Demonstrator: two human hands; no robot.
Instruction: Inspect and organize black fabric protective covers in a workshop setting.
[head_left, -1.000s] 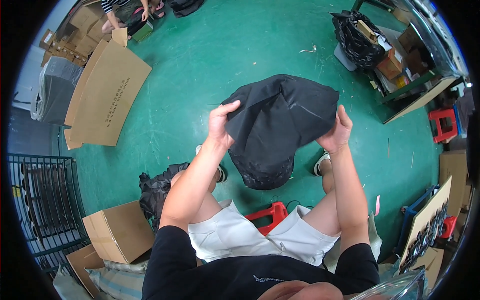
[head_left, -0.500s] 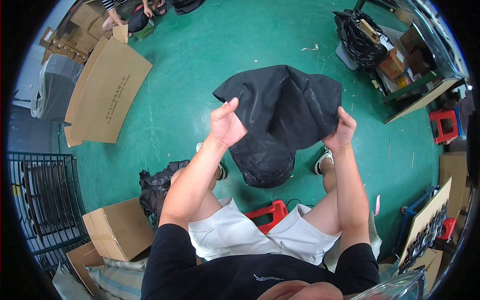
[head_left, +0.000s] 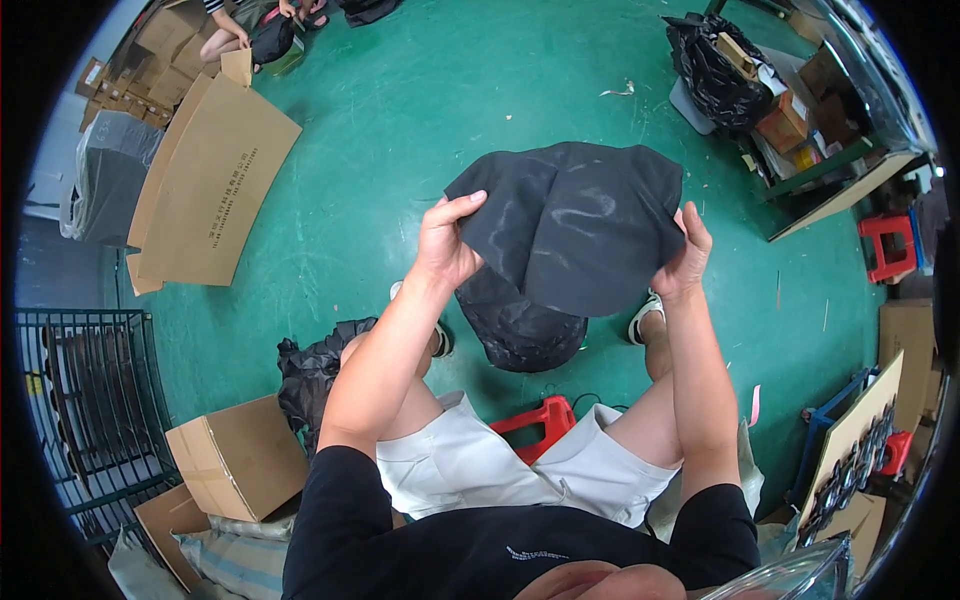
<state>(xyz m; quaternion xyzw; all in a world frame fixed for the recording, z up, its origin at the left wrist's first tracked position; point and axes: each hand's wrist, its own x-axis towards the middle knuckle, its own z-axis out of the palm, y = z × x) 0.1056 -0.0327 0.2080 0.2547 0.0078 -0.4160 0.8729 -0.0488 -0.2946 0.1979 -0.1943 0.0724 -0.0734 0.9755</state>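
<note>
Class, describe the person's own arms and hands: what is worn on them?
The left hand and right hand are ungloved, and the forearms are bare, with no watch or band showing. Short black sleeves end near the elbows.

Wearing a black T-shirt [head_left: 430, 550]; short sleeves [head_left: 338, 505] are stopping near the elbows. Small pale print [head_left: 538, 553] is running across the front, too tiny to make out. White shorts [head_left: 440, 470] are hanging loose, wide at the leg openings. Light shoes [head_left: 648, 318], partly dark, are showing below. Left hand [head_left: 448, 240], right hand [head_left: 684, 255]: both going bare.
</note>
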